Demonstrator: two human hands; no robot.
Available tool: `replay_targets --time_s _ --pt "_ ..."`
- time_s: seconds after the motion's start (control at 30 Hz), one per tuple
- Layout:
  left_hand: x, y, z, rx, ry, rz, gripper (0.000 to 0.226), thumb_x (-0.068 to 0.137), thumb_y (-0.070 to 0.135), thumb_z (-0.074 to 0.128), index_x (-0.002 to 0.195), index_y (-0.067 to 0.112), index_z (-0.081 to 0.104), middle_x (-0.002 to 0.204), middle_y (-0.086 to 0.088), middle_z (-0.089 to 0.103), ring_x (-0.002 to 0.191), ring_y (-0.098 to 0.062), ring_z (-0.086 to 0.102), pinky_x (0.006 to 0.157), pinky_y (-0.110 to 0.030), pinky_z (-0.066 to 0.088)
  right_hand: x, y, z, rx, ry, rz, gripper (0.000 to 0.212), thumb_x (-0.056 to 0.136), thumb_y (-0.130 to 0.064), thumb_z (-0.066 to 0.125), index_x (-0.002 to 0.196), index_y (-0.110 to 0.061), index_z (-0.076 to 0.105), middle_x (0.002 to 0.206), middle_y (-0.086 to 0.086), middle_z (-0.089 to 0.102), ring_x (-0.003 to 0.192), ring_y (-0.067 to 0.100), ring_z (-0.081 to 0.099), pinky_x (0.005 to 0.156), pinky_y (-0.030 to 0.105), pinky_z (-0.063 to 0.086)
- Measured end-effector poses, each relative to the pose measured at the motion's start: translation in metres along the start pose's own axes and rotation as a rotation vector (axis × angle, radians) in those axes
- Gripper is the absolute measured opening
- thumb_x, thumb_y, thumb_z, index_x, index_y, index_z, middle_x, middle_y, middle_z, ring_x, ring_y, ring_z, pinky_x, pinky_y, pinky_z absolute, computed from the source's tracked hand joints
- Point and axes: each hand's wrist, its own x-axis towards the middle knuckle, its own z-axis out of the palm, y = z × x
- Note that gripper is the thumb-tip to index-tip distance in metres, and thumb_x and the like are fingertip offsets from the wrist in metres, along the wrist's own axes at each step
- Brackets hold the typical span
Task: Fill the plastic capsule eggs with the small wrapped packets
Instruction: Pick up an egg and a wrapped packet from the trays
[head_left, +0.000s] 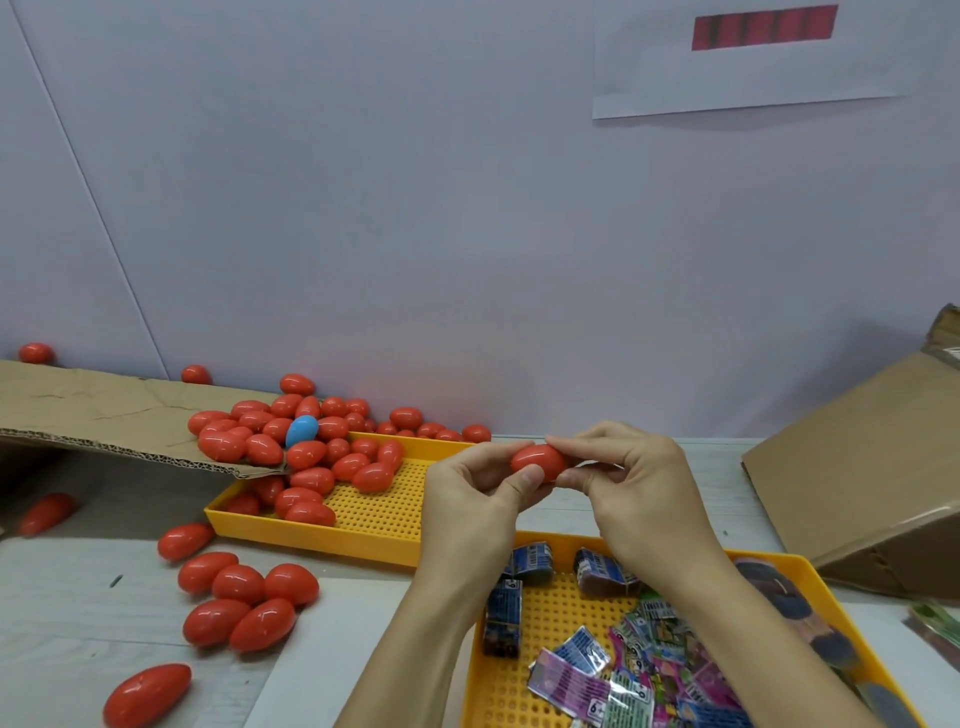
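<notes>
Our left hand (480, 480) and right hand (631, 475) pinch one closed red plastic capsule egg (539, 461) between them, above the counter (62, 587), left fingers curled on its left end, right fingers on its right.

A closed red egg (537, 461) lies sideways, pinched between both hands above the table; more red eggs (306, 457) and one blue egg (302, 430) heap in the far yellow tray (363, 540); colourful wrapped packets (613, 670) lie jumbled in the near yellow tray (800, 571).
</notes>
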Motion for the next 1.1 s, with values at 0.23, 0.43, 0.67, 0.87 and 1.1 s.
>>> replay_targets --time_s 0.23,0.43,0.67,0.87,1.1 --pt "-0.001 0.004 0.004 0.077 0.052 0.056 0.022 0.086 -0.002 0.071 0.091 0.019 0.073 0.087 0.001 0.078 0.087 -0.014 0.075 0.073 -0.021 0.059 0.000 -0.006 0.004 0.038 0.013 0.013 0.032 0.087 0.006 0.067 0.110 -0.016 0.075 0.093 -0.011 0.070 0.092 0.000 0.065 0.080 0.013 0.053" --pt "-0.001 0.002 0.004 0.433 0.118 0.264 0.035 0.087 0.006 0.073 0.087 0.040 0.067 0.080 0.018 0.072 0.086 0.002 0.068 0.073 -0.013 0.053 -0.002 -0.013 0.009 0.114 -0.062 0.125 0.033 0.089 -0.022 0.072 0.122 -0.020 0.069 0.109 -0.014 0.071 0.104 -0.006 0.064 0.082 0.008 0.050" --pt "-0.001 -0.003 0.006 0.669 0.049 0.366 0.013 0.086 0.007 0.073 0.095 0.018 0.073 0.090 0.006 0.067 0.087 -0.006 0.064 0.077 -0.024 0.057 -0.002 -0.013 0.011 0.260 -0.043 0.218 0.016 0.085 -0.007 0.074 0.095 -0.018 0.079 0.088 -0.001 0.078 0.089 0.013 0.074 0.083 0.029 0.059" --pt "0.001 0.005 0.002 -0.285 -0.137 -0.231 0.057 0.081 0.029 0.079 0.132 0.011 0.060 0.127 -0.008 0.068 0.123 -0.022 0.062 0.104 -0.039 0.051 0.002 -0.008 0.002 0.834 -0.081 0.419 0.031 0.067 -0.007 0.074 0.098 -0.002 0.077 0.104 0.019 0.075 0.100 0.028 0.073 0.077 0.027 0.059" --pt "0.000 0.001 0.007 -0.334 0.038 -0.150 0.038 0.073 0.018 0.069 0.107 0.002 0.074 0.106 -0.014 0.075 0.105 -0.026 0.071 0.085 -0.036 0.061 -0.001 -0.009 0.004 0.742 -0.125 0.343 0.043 0.059 -0.020 0.081 0.101 -0.009 0.079 0.108 0.013 0.075 0.105 0.025 0.071 0.085 0.029 0.059"
